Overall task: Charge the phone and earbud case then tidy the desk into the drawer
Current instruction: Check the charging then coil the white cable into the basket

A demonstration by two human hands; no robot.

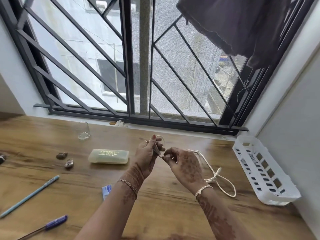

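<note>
Two hands winding a white charging cable above the wooden surface

The left hand (pixel 148 155), just below the centre of the frame, grips a small bundle of loops upright, seemingly so the coil cannot spring apart; the right hand (pixel 186 166), close beside it, pinches the strand between thumb and fingertips, apparently to feed another turn. From there the cable (pixel 215 176) trails down and right across the surface (pixel 164 213) into a loose knotted loop near a white basket (pixel 280 199) at the right edge. I can make out no phone or earbud case
</note>
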